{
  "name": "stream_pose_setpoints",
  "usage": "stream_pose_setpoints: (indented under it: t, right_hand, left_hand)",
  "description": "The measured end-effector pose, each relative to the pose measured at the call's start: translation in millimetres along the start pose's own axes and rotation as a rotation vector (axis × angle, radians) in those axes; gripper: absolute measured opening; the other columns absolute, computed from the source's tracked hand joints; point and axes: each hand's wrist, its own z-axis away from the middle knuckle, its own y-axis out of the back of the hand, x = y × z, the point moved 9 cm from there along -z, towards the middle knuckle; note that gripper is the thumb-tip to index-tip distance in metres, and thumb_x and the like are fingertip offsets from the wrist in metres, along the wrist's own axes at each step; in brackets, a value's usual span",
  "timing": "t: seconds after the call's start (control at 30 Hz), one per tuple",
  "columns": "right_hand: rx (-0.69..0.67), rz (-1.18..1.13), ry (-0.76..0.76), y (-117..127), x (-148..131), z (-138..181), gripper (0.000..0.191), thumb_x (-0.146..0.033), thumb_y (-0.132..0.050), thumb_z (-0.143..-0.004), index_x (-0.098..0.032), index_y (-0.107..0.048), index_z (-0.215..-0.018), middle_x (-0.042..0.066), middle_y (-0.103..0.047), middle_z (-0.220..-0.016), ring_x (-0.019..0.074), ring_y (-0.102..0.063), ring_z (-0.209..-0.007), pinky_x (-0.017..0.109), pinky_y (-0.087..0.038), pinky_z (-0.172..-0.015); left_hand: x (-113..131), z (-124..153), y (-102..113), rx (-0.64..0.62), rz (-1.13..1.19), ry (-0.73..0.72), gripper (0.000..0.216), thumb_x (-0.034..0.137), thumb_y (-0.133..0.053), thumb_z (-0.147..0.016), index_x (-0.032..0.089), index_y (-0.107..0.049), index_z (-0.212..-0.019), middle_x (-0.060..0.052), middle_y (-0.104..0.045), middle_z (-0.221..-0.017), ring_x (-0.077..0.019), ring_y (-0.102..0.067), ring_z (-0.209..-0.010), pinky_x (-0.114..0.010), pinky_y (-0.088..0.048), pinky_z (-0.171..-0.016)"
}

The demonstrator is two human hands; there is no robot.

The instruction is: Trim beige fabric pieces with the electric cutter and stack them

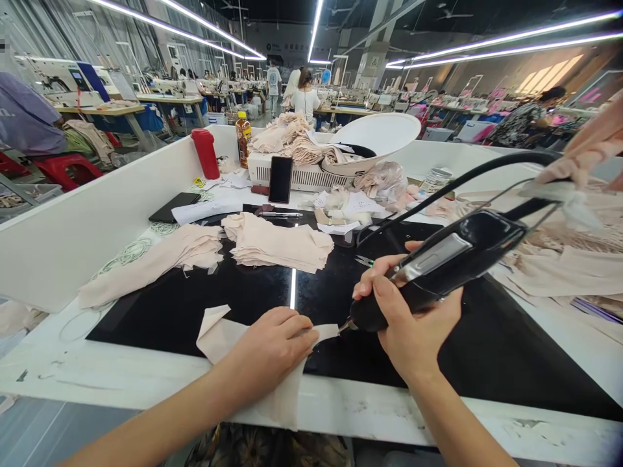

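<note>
My right hand (413,318) wraps round a black corded handheld power tool (438,263), which is tilted with its thin metal tip down at the left. That tip touches or nearly touches the right end of a beige fabric piece (214,334) on the black mat (165,324). With fingers bent and close together, my left hand (272,344) grips and presses down this fabric, part of which hangs over the table's front edge. Beyond it lie a stack of beige fabric pieces (280,241) and a longer beige bundle (160,263). Small thread snips (364,261) lie beside my right hand.
Behind the mat stand a phone (280,179), a red cup (205,154), a bottle (243,139) and a white scale (292,174) piled with fabric. The tool's black cable (467,178) arches at the right, near heaped fabric (559,272). White side walls (121,207) border the table.
</note>
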Motion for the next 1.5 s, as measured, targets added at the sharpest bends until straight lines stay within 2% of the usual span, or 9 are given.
stream_pose_setpoints:
  t: [0.27,0.37,0.5,0.77,1.0,1.27,1.5]
  right_hand:
    - [0.011,-0.012,0.004,-0.2,-2.6,-4.9,0.045,-0.021,-0.086,-0.084,-0.029,-0.060,-0.120,-0.006,-0.071,-0.081,0.0143,-0.066,-0.056,0.032,-0.058,-0.054]
    - [0.025,-0.044,0.006,-6.3,-2.9,-7.1,0.045,-0.024,-0.086,-0.084,-0.028,-0.059,-0.120,-0.006,-0.071,-0.080,0.0140,-0.065,-0.055,0.032,-0.058,-0.053]
    - [-0.002,-0.059,-0.017,-16.4,-0.5,-5.8,0.044,-0.019,-0.086,-0.084,-0.028,-0.058,-0.117,-0.006,-0.071,-0.082,0.0134,-0.065,-0.055,0.031,-0.058,-0.052]
    - [0.047,0.023,0.016,-1.6,-4.7,-2.0,0.048,-0.015,-0.085,-0.082,-0.028,-0.060,-0.120,-0.007,-0.071,-0.081,0.0138,-0.065,-0.055,0.031,-0.058,-0.053]
    - [0.034,0.040,0.035,0.0,-5.0,0.0,0.047,-0.015,-0.085,-0.084,-0.028,-0.059,-0.121,-0.006,-0.071,-0.083,0.0130,-0.066,-0.056,0.031,-0.061,-0.056]
    - [0.022,0.016,0.038,0.8,-3.5,0.2,0.048,-0.014,-0.085,-0.084,-0.028,-0.057,-0.122,-0.006,-0.071,-0.084,0.0122,-0.066,-0.057,0.028,-0.061,-0.055]
    - [0.035,0.001,0.002,-1.2,-1.9,-2.3,0.046,-0.016,-0.086,-0.083,-0.026,-0.057,-0.118,-0.006,-0.070,-0.084,0.0119,-0.066,-0.056,0.027,-0.060,-0.053]
  left_hand:
    - [1.2,0.6,-0.1,0.033,-0.017,0.011,0.018,0.015,-0.051,-0.110,0.017,-0.067,-0.119,-0.007,-0.071,-0.112,-0.0214,-0.066,-0.103,-0.039,-0.059,-0.095]
    - [1.7,1.4,0.2,0.053,-0.021,0.001,0.019,0.015,-0.054,-0.109,0.016,-0.067,-0.122,-0.007,-0.071,-0.113,-0.0219,-0.067,-0.102,-0.039,-0.060,-0.094]
    - [3.0,1.1,1.4,0.059,-0.029,-0.009,0.021,0.013,-0.055,-0.107,0.015,-0.066,-0.125,-0.007,-0.070,-0.112,-0.0225,-0.067,-0.103,-0.040,-0.060,-0.094]
    - [5.0,0.5,1.9,0.042,-0.021,-0.013,0.019,0.010,-0.052,-0.108,0.015,-0.067,-0.116,-0.008,-0.070,-0.114,-0.0223,-0.066,-0.106,-0.041,-0.060,-0.097]
    - [7.9,2.8,0.1,0.035,0.005,-0.059,0.019,0.013,-0.052,-0.109,0.012,-0.067,-0.123,-0.008,-0.072,-0.113,-0.0234,-0.067,-0.106,-0.042,-0.058,-0.102]
    - [7.1,4.0,-0.8,0.004,0.071,-0.030,0.023,0.009,-0.048,-0.109,0.013,-0.066,-0.123,-0.008,-0.070,-0.111,-0.0233,-0.065,-0.102,-0.043,-0.057,-0.101]
    - [5.5,4.5,-7.3,-0.051,0.083,0.016,0.028,0.002,-0.053,-0.103,0.014,-0.065,-0.126,-0.008,-0.066,-0.113,-0.0235,-0.061,-0.099,-0.041,-0.058,-0.094]
